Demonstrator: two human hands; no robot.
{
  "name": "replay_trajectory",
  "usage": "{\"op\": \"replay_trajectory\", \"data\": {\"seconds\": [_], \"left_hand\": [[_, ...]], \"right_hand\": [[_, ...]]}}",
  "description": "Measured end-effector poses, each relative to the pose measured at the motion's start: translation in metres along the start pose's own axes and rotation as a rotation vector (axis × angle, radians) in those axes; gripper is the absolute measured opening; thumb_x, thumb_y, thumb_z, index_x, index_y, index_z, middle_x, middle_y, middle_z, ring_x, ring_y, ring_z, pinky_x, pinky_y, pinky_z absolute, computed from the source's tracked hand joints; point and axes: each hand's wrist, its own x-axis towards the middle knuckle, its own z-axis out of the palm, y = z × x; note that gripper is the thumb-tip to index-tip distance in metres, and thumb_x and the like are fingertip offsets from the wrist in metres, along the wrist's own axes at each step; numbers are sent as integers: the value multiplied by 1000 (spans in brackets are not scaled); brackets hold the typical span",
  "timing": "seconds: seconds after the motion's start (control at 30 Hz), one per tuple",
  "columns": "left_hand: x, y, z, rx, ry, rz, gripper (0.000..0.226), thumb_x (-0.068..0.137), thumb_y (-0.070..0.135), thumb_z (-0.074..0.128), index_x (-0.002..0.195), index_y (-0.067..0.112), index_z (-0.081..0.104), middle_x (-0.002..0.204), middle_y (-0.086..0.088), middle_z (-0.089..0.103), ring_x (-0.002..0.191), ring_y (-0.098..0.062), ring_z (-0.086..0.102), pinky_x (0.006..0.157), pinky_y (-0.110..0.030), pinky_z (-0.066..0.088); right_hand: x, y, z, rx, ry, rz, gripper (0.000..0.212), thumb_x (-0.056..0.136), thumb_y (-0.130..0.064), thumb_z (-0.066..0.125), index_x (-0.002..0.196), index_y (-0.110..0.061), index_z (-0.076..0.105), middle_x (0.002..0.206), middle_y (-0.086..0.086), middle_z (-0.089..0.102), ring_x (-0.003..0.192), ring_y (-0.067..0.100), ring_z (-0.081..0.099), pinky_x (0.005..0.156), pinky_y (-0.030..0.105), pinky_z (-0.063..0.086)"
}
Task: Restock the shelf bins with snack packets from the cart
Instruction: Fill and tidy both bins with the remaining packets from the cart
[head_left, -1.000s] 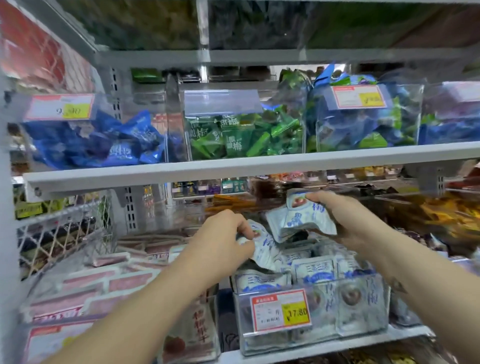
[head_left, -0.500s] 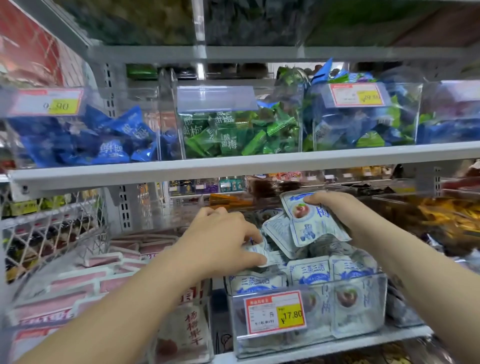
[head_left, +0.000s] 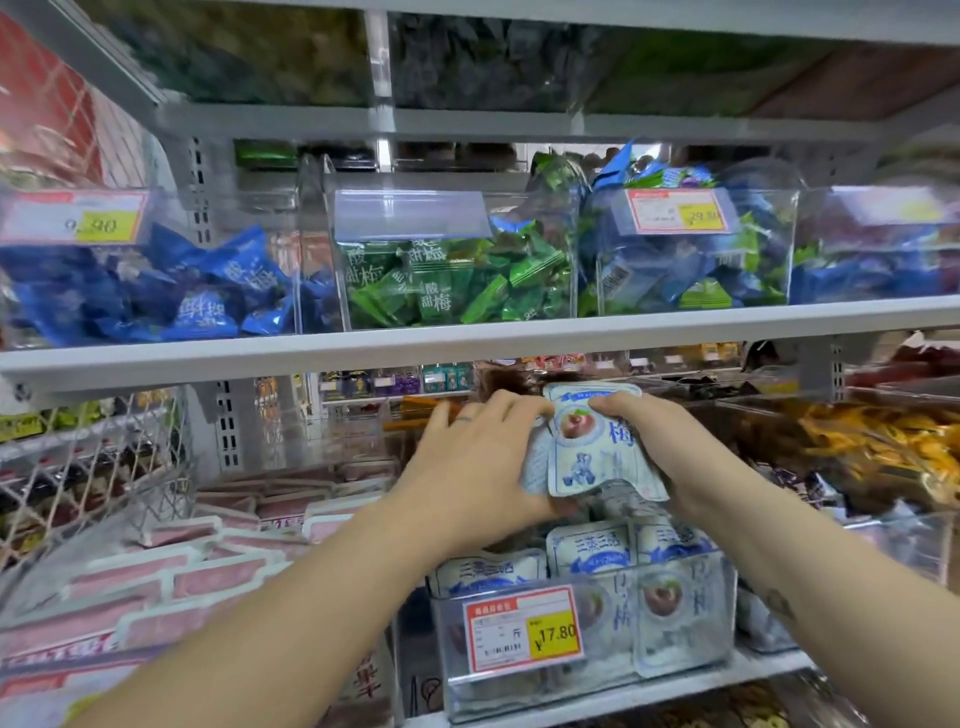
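Both hands clamp one white-and-blue snack packet (head_left: 584, 457), left hand (head_left: 475, 467) gripping from 9 o'clock and right hand (head_left: 675, 457) from 3, its long axis running 12 to 6, the clear bin (head_left: 457, 686) of matching packets directly below at 6 o'clock.

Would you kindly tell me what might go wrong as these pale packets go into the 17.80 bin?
The bin looks heaped above its rim, so the packets held between left hand and right hand may slide off onto the pink packets. The bundle looks loosely bunched; one might slip out.
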Motion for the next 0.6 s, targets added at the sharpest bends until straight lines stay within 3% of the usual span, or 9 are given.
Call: {"op": "replay_trajectory", "data": {"seconds": [0.17,0.37,0.43,0.47,0.53,0.6], "left_hand": [[13,3,9,-21,-3,-25,96,79,77,56,153,40,6,152,7,37,136,-23,43,114,-46,26],[11,-6,1,193,48,-138,70,90,60,45,151,35,24,139,1,44,123,-27,51,107,-44,31],[11,-10,-3,166,45,-224,64,91,58,44,148,34,28,135,-1,48,119,-28,54,104,-44,35],[11,-9,-4,127,38,-256,61,93,57,42,147,33,29,134,-1,50,117,-28,56,103,-44,38],[12,-5,-5,29,14,-296,58,95,56,40,147,32,29,133,-3,51,115,-29,56,99,-44,41],[13,0,-4,-92,-4,-311,55,97,55,40,146,32,31,131,-4,53,114,-31,56,98,-44,44]], "right_hand": [[-3,5,-1,6,-61,-32,23,100,-19,57,115,-4,67,102,17,76,95,33,74,82,42,58],[8,-2,-31,-137,20,-108,27,99,-25,62,116,-5,66,97,14,76,88,32,73,80,45,58],[11,-5,-44,-402,95,-188,31,95,-33,67,115,-10,64,93,8,76,79,23,71,75,38,56],[12,-7,-47,-590,131,-210,36,93,-37,68,118,-12,61,101,6,74,82,18,69,73,34,52],[18,-9,-48,-905,196,-215,60,90,-44,70,136,-12,48,131,8,62,107,21,62,82,30,45],[25,-6,-43,-1066,188,-228,65,91,-46,68,135,-6,44,130,14,59,104,25,56,80,31,43]]}}
